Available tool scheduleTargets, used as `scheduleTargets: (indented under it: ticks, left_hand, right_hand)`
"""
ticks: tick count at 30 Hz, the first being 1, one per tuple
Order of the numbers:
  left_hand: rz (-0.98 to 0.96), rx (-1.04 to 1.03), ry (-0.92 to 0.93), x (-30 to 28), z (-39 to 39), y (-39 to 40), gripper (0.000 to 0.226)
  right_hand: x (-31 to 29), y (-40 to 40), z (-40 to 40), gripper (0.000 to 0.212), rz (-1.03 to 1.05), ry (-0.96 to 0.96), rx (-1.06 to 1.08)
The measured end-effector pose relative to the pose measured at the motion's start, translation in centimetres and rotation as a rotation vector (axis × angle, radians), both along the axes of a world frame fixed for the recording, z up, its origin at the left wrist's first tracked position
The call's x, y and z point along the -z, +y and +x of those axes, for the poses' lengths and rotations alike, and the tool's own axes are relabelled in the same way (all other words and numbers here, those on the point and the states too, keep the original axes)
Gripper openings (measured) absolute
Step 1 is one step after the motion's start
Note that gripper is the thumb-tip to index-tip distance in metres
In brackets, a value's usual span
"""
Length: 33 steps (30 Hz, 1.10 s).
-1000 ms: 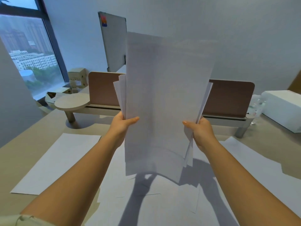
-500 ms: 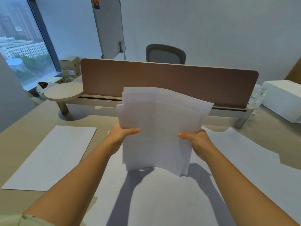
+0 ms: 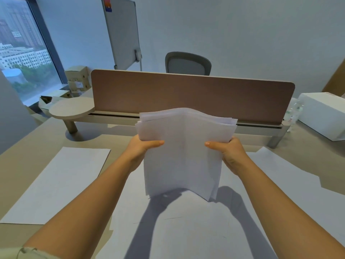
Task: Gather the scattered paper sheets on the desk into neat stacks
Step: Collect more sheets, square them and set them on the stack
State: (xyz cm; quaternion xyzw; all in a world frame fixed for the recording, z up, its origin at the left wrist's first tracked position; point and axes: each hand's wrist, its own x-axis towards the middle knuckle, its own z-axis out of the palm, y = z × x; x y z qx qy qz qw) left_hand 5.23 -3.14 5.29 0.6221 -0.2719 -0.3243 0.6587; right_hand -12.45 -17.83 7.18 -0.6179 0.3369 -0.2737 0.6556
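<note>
A bundle of several white paper sheets (image 3: pixel 183 152) stands nearly upright above the desk, its top edges bent away from me and roughly aligned. My left hand (image 3: pixel 142 149) grips its left edge, thumb on the near face. My right hand (image 3: pixel 228 153) grips the right edge the same way. The bundle's lower edge hovers just over more white sheets (image 3: pixel 186 227) spread on the desk in front of me. One sheet (image 3: pixel 57 182) lies alone at the left, and overlapping sheets (image 3: pixel 291 182) lie at the right.
A brown divider panel (image 3: pixel 192 94) on a low shelf crosses the back of the beige desk (image 3: pixel 20 159). A round shelf end (image 3: pixel 71 108) juts out at the back left. A white box (image 3: pixel 324 116) and a water bottle (image 3: pixel 294 114) stand at the back right.
The tall, uneven fan of sheets has dropped lower and its edges have come together into a more even bundle. Both hands keep their grip on its sides.
</note>
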Motion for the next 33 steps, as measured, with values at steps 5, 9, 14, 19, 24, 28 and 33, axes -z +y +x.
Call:
scheduleTargets:
  ticks: [5,9,14,19,24,28,33]
  left_hand:
    - [0.026,0.019,-0.004,1.0,0.9,0.3,0.042]
    - [0.093,0.016,0.057,4.6,0.8,0.4,0.043]
    - [0.105,-0.02,0.134,7.3,0.8,0.1,0.037]
    - [0.028,0.03,0.15,5.9,1.1,-1.0,0.044]
    - [0.05,0.013,0.057,4.9,2.0,-0.5,0.022]
    - [0.034,0.001,0.016,3.6,1.8,-0.7,0.024]
    - [0.022,-0.024,-0.003,2.1,1.1,-1.5,0.032]
  right_hand:
    - [0.4,-0.6,-1.0,0.025,-0.029,-0.012,-0.049]
    - [3.6,-0.3,-1.0,0.026,0.009,0.048,-0.053]
    - [6.2,0.2,0.2,0.026,0.077,0.072,0.04]
    - [4.9,-0.3,1.2,0.025,0.073,0.02,0.06]
    - [4.4,-0.9,0.2,0.034,0.055,0.042,0.043]
    - [4.1,-0.7,0.4,0.025,0.041,0.031,0.043]
    - [3.0,-0.4,0.6,0.029,0.002,0.019,0.057]
